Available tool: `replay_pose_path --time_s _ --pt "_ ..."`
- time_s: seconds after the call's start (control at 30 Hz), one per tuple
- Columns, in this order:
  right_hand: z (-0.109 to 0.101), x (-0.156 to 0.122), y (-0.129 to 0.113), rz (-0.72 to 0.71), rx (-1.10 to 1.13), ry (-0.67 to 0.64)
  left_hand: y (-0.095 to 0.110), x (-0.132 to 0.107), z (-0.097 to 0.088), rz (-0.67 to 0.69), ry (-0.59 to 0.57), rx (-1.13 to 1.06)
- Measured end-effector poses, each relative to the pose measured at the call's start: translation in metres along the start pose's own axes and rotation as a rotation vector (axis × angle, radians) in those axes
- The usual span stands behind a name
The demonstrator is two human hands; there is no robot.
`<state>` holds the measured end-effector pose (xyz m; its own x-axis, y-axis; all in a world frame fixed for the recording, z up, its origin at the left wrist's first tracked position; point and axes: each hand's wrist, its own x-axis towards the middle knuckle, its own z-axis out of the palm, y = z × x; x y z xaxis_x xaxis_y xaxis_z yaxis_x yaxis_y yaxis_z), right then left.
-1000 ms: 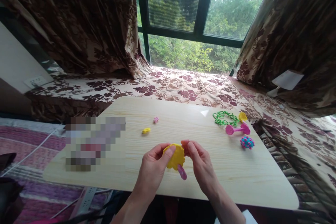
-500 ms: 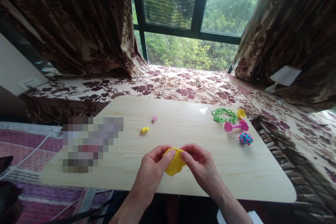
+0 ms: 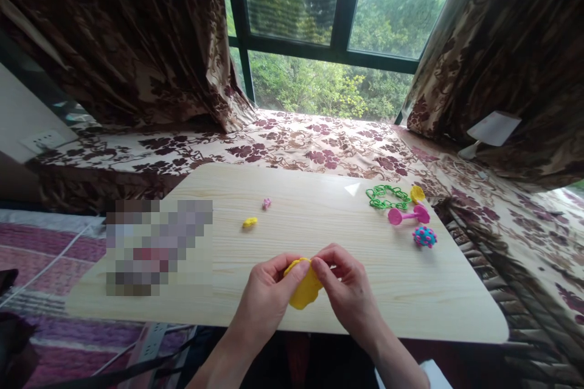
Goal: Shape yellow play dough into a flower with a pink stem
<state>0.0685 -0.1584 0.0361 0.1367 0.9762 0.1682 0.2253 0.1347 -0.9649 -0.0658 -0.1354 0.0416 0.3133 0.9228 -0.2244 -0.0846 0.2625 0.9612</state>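
Note:
Both my hands meet over the near edge of a pale wooden table. My left hand and my right hand pinch a flat yellow piece of soft clay between thumbs and fingers, holding it just above the tabletop. The pink part seen earlier under the clay is hidden now. A small yellow clay bit and a tiny pink clay bit lie further out on the table, apart from my hands.
At the table's far right lie a green chain-like toy, a yellow piece, a pink dumbbell-shaped tool and a blue ball with pink dots. A blurred patch covers the left. Patterned cloth, curtains and a window lie beyond.
My fingers have closed further over the yellow clay, folding it smaller, and the pink part beneath it has gone out of sight. My hands stay in about the same place.

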Motion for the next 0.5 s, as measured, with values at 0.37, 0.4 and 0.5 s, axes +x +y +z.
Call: replay_pose_path --time_s 0.37,0.4,0.5 --pt "-0.004 0.002 0.008 0.037 0.022 -0.071 -0.003 0.003 -0.013 -0.021 -0.091 0.031" --pt "-0.005 0.002 0.008 0.056 0.051 -0.072 -0.002 0.003 -0.013 -0.028 -0.093 0.035" --pt "-0.007 0.001 0.008 0.118 0.125 -0.074 -0.002 0.004 -0.012 -0.038 -0.076 0.037"
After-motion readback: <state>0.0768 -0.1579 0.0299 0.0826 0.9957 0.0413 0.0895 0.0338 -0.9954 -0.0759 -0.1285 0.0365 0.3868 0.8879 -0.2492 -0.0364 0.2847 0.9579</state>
